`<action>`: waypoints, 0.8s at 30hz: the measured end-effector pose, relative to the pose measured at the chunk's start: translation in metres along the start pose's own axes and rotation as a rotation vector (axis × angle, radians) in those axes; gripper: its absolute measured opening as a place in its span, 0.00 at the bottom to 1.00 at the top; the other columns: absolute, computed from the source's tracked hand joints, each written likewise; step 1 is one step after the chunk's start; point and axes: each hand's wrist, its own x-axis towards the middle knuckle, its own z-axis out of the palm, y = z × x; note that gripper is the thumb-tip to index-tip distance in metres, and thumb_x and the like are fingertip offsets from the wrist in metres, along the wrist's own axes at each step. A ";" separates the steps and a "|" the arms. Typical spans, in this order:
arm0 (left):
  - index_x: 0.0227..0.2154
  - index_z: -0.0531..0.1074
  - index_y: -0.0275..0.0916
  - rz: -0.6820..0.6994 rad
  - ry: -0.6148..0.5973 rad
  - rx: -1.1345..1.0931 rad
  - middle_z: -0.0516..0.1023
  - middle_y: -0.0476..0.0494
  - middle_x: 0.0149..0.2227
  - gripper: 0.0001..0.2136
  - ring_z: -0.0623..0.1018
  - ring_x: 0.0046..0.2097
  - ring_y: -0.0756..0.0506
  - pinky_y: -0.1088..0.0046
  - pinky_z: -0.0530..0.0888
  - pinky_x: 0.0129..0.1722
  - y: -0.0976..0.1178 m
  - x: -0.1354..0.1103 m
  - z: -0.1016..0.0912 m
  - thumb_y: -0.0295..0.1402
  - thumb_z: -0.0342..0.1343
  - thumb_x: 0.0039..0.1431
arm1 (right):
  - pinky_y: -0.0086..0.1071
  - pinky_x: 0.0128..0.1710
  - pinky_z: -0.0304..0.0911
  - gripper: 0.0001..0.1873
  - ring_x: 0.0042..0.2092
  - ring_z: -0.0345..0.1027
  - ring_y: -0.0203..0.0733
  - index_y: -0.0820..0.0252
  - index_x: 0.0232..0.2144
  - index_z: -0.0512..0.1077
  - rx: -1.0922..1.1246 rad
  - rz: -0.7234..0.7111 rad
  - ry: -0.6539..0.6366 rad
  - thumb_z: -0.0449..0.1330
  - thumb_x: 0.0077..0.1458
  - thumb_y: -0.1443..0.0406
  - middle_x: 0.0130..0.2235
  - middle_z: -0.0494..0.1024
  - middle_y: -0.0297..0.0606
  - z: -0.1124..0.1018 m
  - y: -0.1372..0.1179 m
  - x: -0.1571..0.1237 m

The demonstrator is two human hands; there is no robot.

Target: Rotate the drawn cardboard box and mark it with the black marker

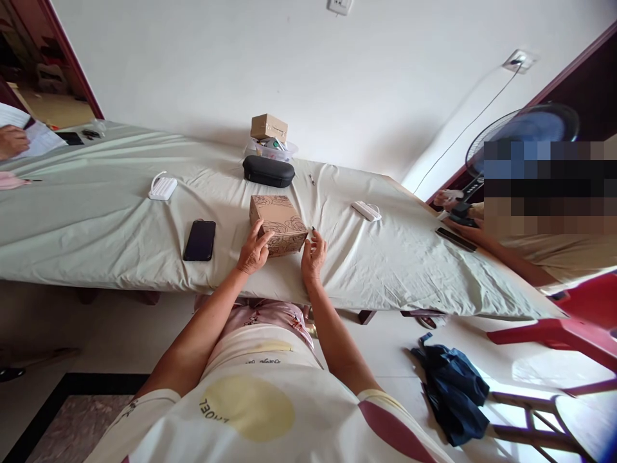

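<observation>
A brown cardboard box (278, 215) printed with dark line drawings of flowers lies closed near the table's front edge. My left hand (254, 251) holds its front left corner, one finger up the left side and another across the front top edge. Close by the front right corner is my right hand (314, 254), its fingers bent and apart, the thumb side near or touching the box. A small dark tip shows just beyond those fingertips; I cannot make out what it belongs to.
A black phone (199, 240) lies left of the box. White power banks (164, 188) flank it on both sides. Behind stand a black zip case (268, 171), a plastic tub (272, 151) and a small carton (268, 127). A co-worker's arm (511, 257) rests at right; another hand (12, 141) holds papers.
</observation>
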 end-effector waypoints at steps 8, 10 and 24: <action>0.62 0.71 0.44 -0.154 0.046 0.002 0.66 0.40 0.69 0.24 0.68 0.69 0.40 0.58 0.70 0.67 -0.003 -0.001 -0.002 0.27 0.45 0.65 | 0.36 0.43 0.74 0.24 0.45 0.73 0.41 0.55 0.61 0.69 0.021 -0.145 -0.171 0.52 0.67 0.57 0.49 0.76 0.45 -0.002 -0.007 -0.002; 0.64 0.68 0.44 -0.187 0.044 -0.009 0.68 0.40 0.68 0.26 0.70 0.68 0.40 0.58 0.71 0.66 -0.001 -0.001 -0.002 0.27 0.46 0.64 | 0.36 0.41 0.75 0.23 0.44 0.73 0.41 0.56 0.60 0.71 0.027 -0.137 -0.180 0.52 0.67 0.58 0.47 0.76 0.45 -0.003 -0.009 -0.001; 0.46 0.76 0.35 -0.363 -0.047 0.170 0.82 0.28 0.45 0.17 0.80 0.52 0.32 0.51 0.74 0.56 -0.007 -0.004 0.006 0.43 0.56 0.64 | 0.32 0.37 0.72 0.19 0.42 0.69 0.41 0.54 0.55 0.69 0.082 -0.060 -0.152 0.56 0.63 0.56 0.42 0.73 0.38 -0.001 -0.005 -0.002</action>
